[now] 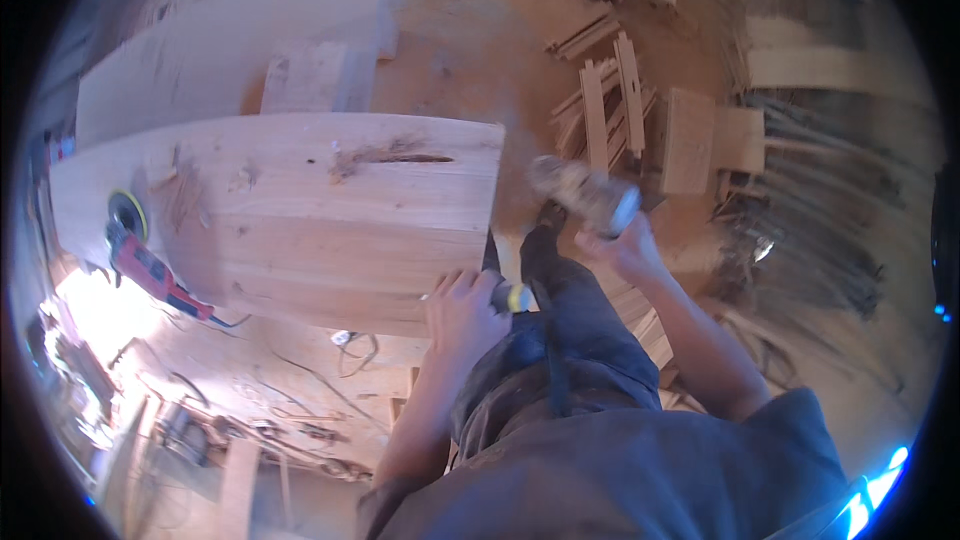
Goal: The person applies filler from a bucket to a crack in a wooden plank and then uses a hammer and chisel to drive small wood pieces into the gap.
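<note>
My left hand (463, 315) is closed at the near right corner of a thick wooden slab (350, 200). Out of its grip pokes a short dark handle with a yellow end (517, 298); whatever is on the other end is hidden under the fingers. Off the slab's right end, my right hand (625, 248) is wrapped round a chunky brownish object with a pale end (590, 190), smeared by motion, so its kind is unclear. A dark knot hollow with a crack (415, 157) marks the slab's upper face.
A red and black angle grinder (150, 270) with a round disc lies on the slab's left part. Beyond it is another wide board (240, 40). Loose wood strips (605, 100) and flat panels (688, 140) lie on the dusty floor. A cable (355, 350) runs below the slab.
</note>
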Demonstrator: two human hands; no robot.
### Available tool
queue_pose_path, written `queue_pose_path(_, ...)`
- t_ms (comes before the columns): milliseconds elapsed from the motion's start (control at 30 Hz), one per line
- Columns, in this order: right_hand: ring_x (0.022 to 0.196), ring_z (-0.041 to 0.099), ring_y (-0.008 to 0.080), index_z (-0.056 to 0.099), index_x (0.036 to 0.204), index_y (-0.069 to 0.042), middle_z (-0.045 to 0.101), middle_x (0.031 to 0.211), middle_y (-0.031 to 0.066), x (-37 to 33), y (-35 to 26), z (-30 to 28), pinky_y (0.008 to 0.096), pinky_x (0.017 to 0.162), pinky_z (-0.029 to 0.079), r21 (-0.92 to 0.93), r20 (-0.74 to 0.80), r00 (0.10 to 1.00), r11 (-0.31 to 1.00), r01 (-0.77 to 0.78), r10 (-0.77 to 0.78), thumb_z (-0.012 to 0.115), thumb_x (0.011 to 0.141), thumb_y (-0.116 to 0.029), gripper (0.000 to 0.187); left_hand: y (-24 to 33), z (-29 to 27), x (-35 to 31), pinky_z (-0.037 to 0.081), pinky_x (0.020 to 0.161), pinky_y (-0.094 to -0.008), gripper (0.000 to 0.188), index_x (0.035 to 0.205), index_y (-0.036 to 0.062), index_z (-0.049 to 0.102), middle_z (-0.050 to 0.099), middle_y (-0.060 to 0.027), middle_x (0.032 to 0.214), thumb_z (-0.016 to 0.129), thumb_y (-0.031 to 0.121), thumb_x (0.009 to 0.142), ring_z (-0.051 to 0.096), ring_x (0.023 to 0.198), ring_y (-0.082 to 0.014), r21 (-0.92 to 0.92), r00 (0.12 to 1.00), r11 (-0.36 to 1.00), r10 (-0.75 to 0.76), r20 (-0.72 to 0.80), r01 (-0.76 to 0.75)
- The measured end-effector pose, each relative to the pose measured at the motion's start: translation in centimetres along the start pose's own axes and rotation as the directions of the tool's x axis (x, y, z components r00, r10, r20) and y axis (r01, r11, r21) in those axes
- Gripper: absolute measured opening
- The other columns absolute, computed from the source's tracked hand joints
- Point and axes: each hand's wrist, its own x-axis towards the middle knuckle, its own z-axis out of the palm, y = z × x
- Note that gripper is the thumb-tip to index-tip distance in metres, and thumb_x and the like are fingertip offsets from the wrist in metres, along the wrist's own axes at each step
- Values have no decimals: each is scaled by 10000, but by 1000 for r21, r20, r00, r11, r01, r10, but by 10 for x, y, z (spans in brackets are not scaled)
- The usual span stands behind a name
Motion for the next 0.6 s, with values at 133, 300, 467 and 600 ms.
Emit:
queue_pose_path(133, 509, 509, 116, 622, 782, -76, 559, 647, -1, -18, 74, -44, 289, 480, 409, 421, -276, 812, 824, -379, 515, 802, 843, -189, 221, 49, 60, 68, 502, 768, -414, 235, 838, 121, 653, 633, -72, 833, 786, 167, 649, 642, 844, -281, 64, 923, 954, 265, 278, -293)
queue_pose_path(300, 417, 425, 117, 569, 818, -76, 475, 557, 3, -64, 166, -60, 284, 409, 319, 772, -346, 795, 633, -61, 499, 750, 871, -102, 190, 71, 130, 115, 501, 724, -408, 261, 799, 121, 624, 616, -58, 768, 802, 175, 617, 632, 762, -274, 155, 806, 845, 409, 428, -512)
queue_pose_path(467, 415, 407, 132, 548, 858, -78, 437, 546, 11, -81, 194, -49, 300, 419, 331, 930, -211, 735, 363, -51, 644, 723, 896, -104, 181, 74, 162, 123, 510, 738, -401, 253, 823, 124, 657, 629, -52, 775, 792, 179, 615, 654, 783, -259, 210, 738, 789, 396, 546, -578)
queue_pose_path(600, 438, 400, 127, 516, 830, -95, 414, 566, 0, -92, 220, -31, 297, 431, 332, 963, -95, 726, 248, -107, 681, 696, 920, -117, 203, 78, 174, 122, 525, 753, -401, 242, 838, 121, 679, 652, -54, 784, 786, 179, 628, 676, 813, -249, 262, 701, 757, 338, 628, -599)
